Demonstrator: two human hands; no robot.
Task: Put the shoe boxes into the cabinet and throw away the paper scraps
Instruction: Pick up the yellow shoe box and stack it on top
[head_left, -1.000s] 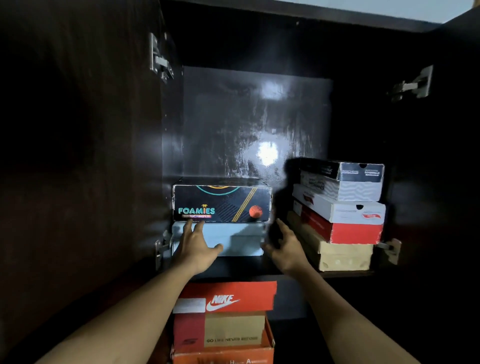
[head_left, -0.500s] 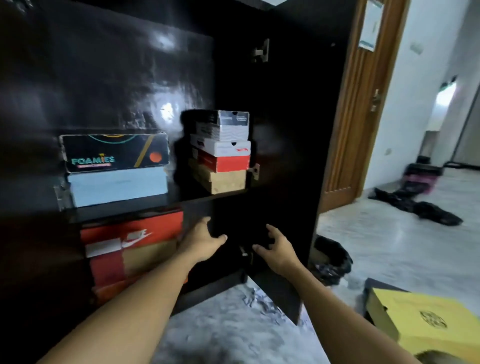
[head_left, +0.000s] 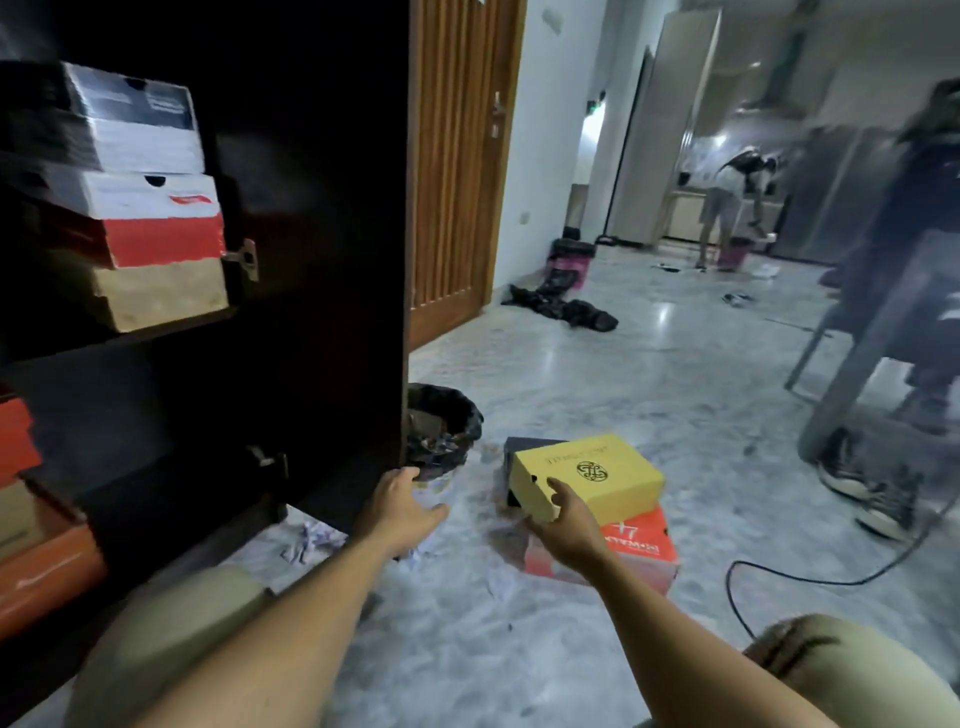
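head view: you have four shoe boxes stacked (head_left: 150, 208) on the cabinet's (head_left: 311, 260) upper shelf, from top to bottom black-and-white, white, red and tan; below them at the frame's left edge are more orange and red boxes (head_left: 36, 566), cut off so that you cannot count them. three boxes wait on the floor (head_left: 623, 364): a yellow box (head_left: 597, 478) lying on a red box (head_left: 644, 540), with a dark box (head_left: 524, 447) just behind them. your left hand (head_left: 402, 501) is spread wide, fingers relaxed, holding nothing, and hangs in front of the waste bin (head_left: 462, 415). your right hand (head_left: 563, 519) reaches with straight fingers to the yellow box's near face, the index fingertip against it and nothing clasped. the bin, lined with a black bag, stands just beside the open cabinet door and has crumpled scraps inside. at least two clumps of paper scraps (head_left: 306, 538) lie on the floor, one near the cabinet's base, one near the red box.
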